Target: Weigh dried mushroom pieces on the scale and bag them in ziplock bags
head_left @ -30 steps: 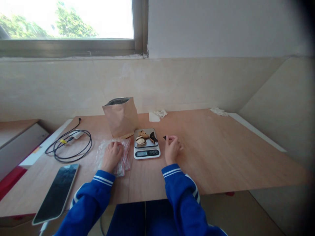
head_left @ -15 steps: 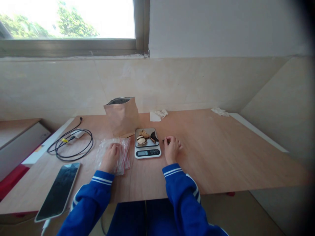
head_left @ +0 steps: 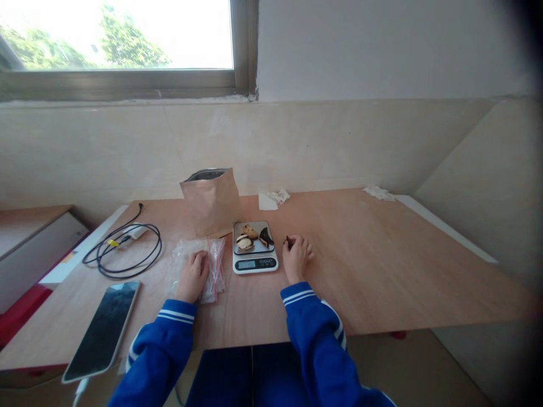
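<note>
My left hand rests on a pile of clear zip-lock bags with red seal lines. Its fingers are curled together, and whatever they may hold is hidden. Close to the right side of a white digital kitchen scale, my right hand pinches a small dark piece between thumb and fingers. Several dried-looking pieces lie on the scale's metal plate: a pale oval one, a tan one and a black, curled one. The scale's display is lit, but its digits are too small to read.
An open brown paper pouch stands behind the bags. At the left lie a coiled black cable, a white adapter and a phone with a white cord. Crumpled tissue lies near the wall, more tissue farther right.
My left hand has shifted slightly right and down over the zip-lock bags. The right hand has turned a little, and the dark piece in its fingers now points more upward.
</note>
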Demonstrator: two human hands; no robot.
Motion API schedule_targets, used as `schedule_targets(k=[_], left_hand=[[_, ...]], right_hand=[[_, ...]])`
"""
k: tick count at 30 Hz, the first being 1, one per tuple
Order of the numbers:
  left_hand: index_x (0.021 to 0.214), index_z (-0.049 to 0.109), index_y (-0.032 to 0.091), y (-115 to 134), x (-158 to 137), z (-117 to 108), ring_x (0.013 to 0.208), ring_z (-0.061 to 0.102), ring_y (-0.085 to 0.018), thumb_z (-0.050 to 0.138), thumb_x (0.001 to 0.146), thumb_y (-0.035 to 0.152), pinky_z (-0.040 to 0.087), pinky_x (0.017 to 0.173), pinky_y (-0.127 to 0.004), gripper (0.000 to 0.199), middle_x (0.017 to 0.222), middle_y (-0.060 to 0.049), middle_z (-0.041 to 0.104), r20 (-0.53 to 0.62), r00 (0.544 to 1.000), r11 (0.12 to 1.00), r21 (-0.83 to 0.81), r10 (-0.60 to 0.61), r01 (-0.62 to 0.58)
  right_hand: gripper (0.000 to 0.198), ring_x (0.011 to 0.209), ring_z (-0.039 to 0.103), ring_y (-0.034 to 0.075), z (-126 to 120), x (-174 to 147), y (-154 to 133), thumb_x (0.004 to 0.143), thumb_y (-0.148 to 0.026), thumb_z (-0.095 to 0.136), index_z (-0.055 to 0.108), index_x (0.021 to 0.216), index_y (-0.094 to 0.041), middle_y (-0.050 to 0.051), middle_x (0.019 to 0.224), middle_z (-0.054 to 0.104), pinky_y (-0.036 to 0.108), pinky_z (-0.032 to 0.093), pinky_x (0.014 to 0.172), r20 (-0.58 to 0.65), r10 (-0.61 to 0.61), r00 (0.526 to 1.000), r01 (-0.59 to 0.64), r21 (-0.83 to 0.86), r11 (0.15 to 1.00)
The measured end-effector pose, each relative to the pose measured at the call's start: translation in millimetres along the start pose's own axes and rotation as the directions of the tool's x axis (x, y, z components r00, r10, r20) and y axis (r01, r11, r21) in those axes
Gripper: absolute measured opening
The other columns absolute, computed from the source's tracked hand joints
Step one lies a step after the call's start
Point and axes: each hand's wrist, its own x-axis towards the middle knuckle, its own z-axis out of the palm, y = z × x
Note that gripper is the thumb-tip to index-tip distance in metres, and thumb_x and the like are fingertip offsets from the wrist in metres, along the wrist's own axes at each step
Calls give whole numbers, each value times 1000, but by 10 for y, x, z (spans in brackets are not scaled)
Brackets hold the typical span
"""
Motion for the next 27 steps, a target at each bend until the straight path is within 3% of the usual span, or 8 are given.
schedule_targets(k=[11, 18, 23, 27], left_hand=[[104, 61, 18, 61, -23, -31, 108, 59, -25, 38, 93, 33, 47, 97, -44, 29, 115, -11, 63, 17, 999, 1000, -3, -28, 28], [99, 63, 20, 121, -59, -59, 97, 61, -23, 39, 92, 26, 50, 89, -41, 25, 102, -9, 65, -9, 1000, 1000, -3, -28, 28], [102, 63, 22, 184, -93, -98, 99, 60, -22, 38, 92, 21, 50, 91, -39, 27, 100, -8, 63, -165, 986, 1000, -23, 2, -6], [106, 62, 21, 298, -120, -152, 102, 60, -21, 41, 94, 25, 49, 95, -38, 24, 104, -8, 61, -352, 936, 999, -24, 20, -30]], right_hand=[[17, 103, 47, 32, -50, -9, -39, 86, -23, 49, 58, 99, -16, 15, 107, 60, 38, 26, 80, 21, 16, 1000, -16, 6, 1000], [16, 102, 49, 32, -30, -26, -21, 85, -24, 51, 59, 97, -17, 14, 104, 61, 37, 26, 79, 21, -18, 1000, 17, 44, 999], [19, 100, 49, 31, -25, -42, -28, 86, -29, 51, 57, 98, -15, 15, 103, 61, 37, 27, 79, -6, -35, 999, 36, 64, 997], [19, 99, 49, 30, -46, -45, -50, 88, -31, 50, 56, 98, -16, 13, 103, 60, 37, 28, 80, -46, -56, 997, 60, 76, 995]])
